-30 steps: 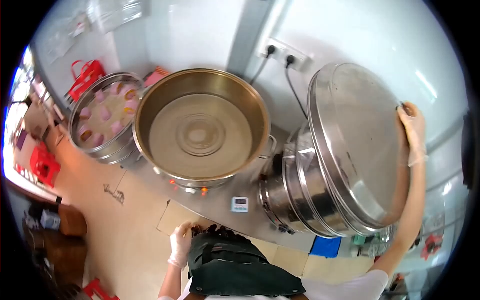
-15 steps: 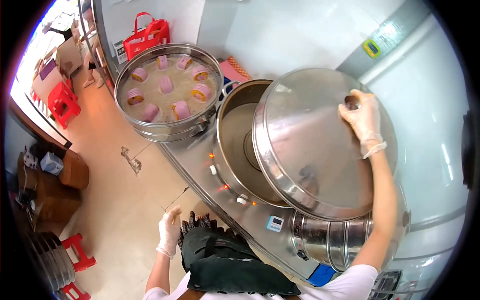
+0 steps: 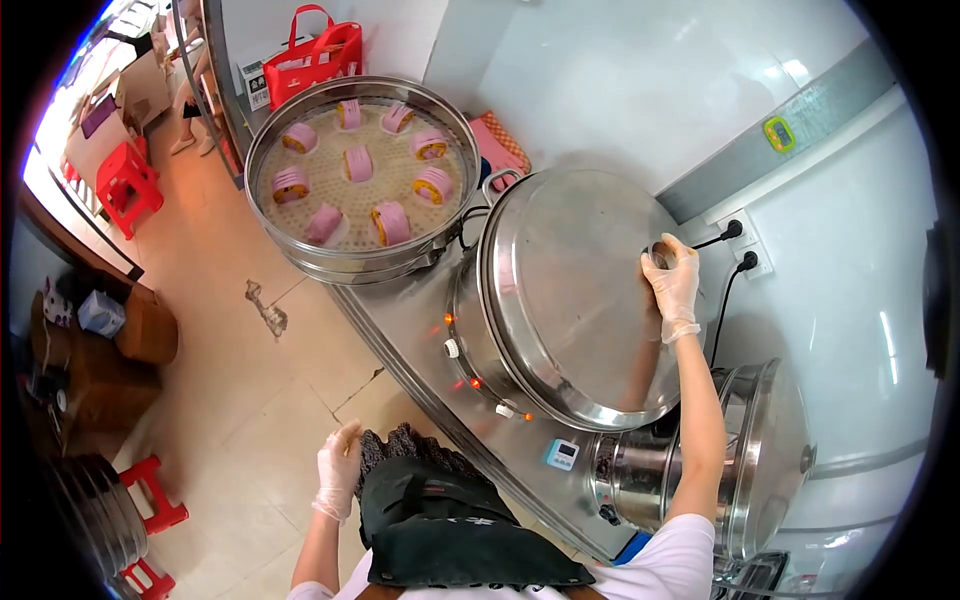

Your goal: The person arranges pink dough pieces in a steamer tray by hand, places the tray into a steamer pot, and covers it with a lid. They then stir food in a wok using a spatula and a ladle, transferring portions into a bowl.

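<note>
My right hand (image 3: 672, 285), in a thin clear glove, is closed round the knob of a large round metal lid (image 3: 570, 300). That lid lies over the wide steel pot (image 3: 467, 325) on the counter and hides its inside. My left hand (image 3: 338, 470), also gloved, hangs low over the floor beside my dark apron (image 3: 450, 530). Its fingers are loosely bent and hold nothing. Left of the pot stands a round steamer tray (image 3: 262, 215) with several purple-and-yellow rolled buns (image 3: 358, 163) on its perforated base.
A second steel steamer (image 3: 760, 460) stands at the right, with a small timer (image 3: 562, 454) near it. Black plugs (image 3: 748, 262) sit in a wall socket. A red bag (image 3: 315, 62) is behind the tray. Red stools (image 3: 128, 185) and stacked metal trays (image 3: 95, 510) are at the left.
The lid has moved left and down onto the pot, covering the opening that showed before. My right hand stays on its knob. The view has shifted slightly; my left hand still hangs low.
</note>
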A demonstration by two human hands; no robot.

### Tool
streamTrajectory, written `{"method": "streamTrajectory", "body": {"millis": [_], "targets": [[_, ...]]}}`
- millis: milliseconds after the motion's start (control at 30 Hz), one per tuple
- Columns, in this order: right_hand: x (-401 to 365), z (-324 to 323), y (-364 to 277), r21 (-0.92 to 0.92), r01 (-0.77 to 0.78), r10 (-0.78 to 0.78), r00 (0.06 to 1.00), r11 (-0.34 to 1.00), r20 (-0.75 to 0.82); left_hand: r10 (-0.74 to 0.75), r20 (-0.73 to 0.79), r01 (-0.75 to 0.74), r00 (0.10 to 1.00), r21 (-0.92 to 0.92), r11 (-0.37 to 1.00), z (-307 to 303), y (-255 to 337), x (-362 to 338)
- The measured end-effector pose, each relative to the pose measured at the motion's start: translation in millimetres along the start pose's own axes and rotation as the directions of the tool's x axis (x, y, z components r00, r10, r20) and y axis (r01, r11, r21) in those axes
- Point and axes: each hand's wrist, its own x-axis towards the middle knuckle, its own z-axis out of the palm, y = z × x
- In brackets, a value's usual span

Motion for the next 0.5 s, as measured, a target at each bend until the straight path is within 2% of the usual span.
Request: {"method": "streamTrajectory", "body": {"millis": [133, 233, 267, 300, 367, 400, 467, 500], "targets": [[-2, 7, 6, 0.027, -0.040, 0.040, 0.999, 0.999, -0.001, 0.027, -0.013, -0.027, 1.000, -0.014, 1.000, -1, -7, 4], [-6, 9, 13, -0.012, 0.010, -0.010, 0.999, 1.000, -0.039, 0.024, 0.003, -0.024, 1.000, -0.027, 0.999, 6, -2, 9], [-9, 7, 9, -0.112, 0.027, -0.033, 0.998, 0.993, -0.052, 0.028, 0.017, -0.027, 0.999, -0.026, 0.999, 8, 2, 12], [-11, 2, -1, -0.085, 0.003, -0.006, 0.999, 0.996, -0.034, 0.061, 0.037, -0.060, 0.997, -0.026, 0.998, 12, 7, 16], [-9, -16, -3, -0.172, 0.091, -0.062, 0.985, 0.981, 0.163, 0.147, 0.092, -0.145, 0.985, -0.031, 0.989, 24, 20, 25], [-16, -25, -1, -0.313, 0.140, -0.106, 0.987, 0.939, 0.124, 0.151, 0.106, -0.147, 0.983, -0.043, 0.988, 30, 24, 27], [-33, -76, -26, -0.337, 0.148, -0.116, 0.987, 0.930, 0.113, 0.178, 0.171, -0.165, 0.969, -0.086, 0.983, 44, 27, 24], [-45, -110, -39, -0.347, 0.117, -0.094, 0.992, 0.931, 0.083, 0.136, 0.208, -0.129, 0.969, -0.046, 0.991, 54, 25, 22]]}}
